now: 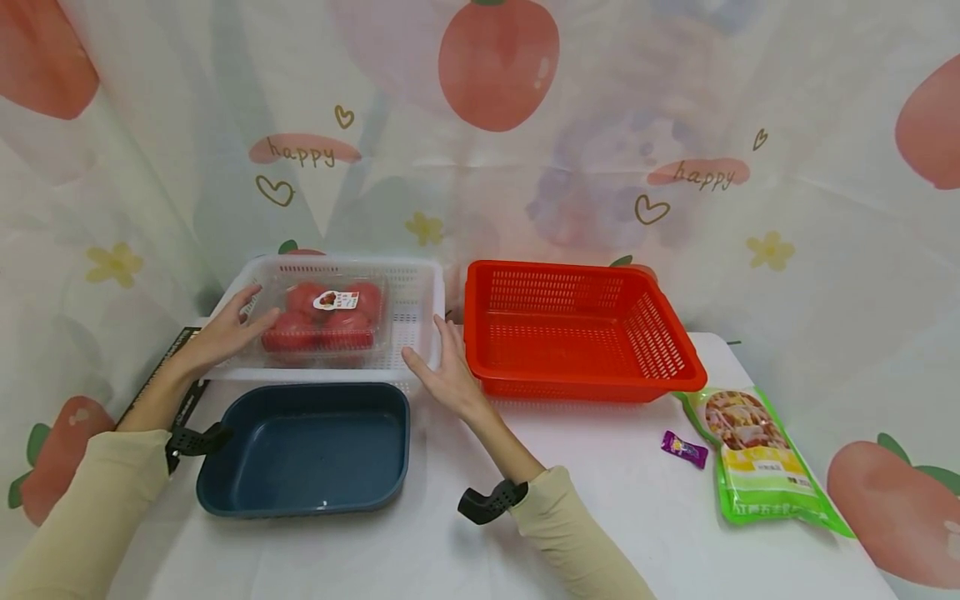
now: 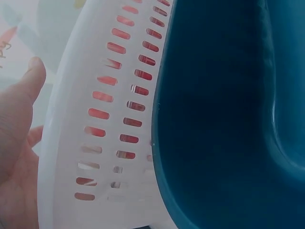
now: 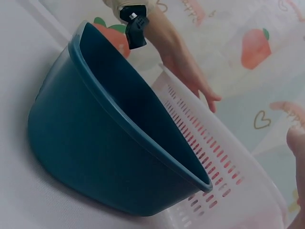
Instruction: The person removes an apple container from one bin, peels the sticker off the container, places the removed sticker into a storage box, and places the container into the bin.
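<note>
In the head view, the white basket (image 1: 300,375) sits at nine o'clock on the white-covered table (image 1: 360,567), and the clear box (image 1: 326,321) of red fruits lies inside it, a label on its top. The left hand (image 1: 228,329) is at the basket's nine o'clock edge, fingers spread, thumb near the box; whether it touches either, I cannot tell. The right hand (image 1: 447,372) is at the basket's four o'clock edge, its thumb and fingers also spread, pinching nothing; contact with the rim is unclear. At the white basket's six o'clock side stands the blue tub (image 1: 307,454), and at its three o'clock side the red basket (image 1: 577,337). Toward four o'clock of the view lies the green bag (image 1: 772,467), with the purple packet (image 1: 684,450) just beside it at nine o'clock. In the left wrist view, the left hand shows at nine o'clock, partly hidden by the white basket's rim, thumb raised; red shows through the slots, and the blue tub fills the three o'clock side. In the right wrist view, the blue tub stands left of centre, the white basket slants toward four o'clock, the left hand reaches in from twelve o'clock with fingers extended, and the right hand is cut off at four o'clock.
</note>
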The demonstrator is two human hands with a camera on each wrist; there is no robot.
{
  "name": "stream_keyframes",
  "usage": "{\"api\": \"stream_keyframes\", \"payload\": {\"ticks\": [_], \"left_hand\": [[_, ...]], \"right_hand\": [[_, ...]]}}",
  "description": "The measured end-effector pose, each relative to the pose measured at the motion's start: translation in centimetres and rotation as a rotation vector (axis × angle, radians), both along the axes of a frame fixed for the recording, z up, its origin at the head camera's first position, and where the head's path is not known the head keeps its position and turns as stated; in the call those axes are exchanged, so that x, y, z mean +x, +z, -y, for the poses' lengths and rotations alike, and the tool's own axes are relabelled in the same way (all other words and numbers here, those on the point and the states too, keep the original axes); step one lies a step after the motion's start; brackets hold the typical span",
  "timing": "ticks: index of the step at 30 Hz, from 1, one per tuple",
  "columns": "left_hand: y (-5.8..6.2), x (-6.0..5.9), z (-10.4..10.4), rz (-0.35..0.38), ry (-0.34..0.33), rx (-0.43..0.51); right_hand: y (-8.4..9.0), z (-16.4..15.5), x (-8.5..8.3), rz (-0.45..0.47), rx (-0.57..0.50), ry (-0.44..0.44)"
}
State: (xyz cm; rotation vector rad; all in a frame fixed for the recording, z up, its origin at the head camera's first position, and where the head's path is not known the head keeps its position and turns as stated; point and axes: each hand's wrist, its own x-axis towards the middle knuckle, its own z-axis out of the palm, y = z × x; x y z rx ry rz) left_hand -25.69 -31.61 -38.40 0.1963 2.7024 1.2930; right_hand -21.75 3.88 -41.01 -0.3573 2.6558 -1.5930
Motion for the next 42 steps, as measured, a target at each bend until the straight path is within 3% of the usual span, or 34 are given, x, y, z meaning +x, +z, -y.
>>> {"api": "stream_keyframes", "payload": {"ticks": [12,23,42], "left_hand": [[-0.1,-0.4,-0.2,0.004,-0.009,-0.008],[-0.4,-1.0,-0.1,0.05,-0.014,0.019],[-0.2,-1.2,-0.2,0.097,-0.023,0.045]], "right_hand": [[-0.5,0.1,-0.5,0.023,-0.05,-0.014],[-0.7,0.2,-0.7,0.058,-0.05,-0.027],[-1.6,0.4,-0.7,0.065,-0.062,-0.035]]}}
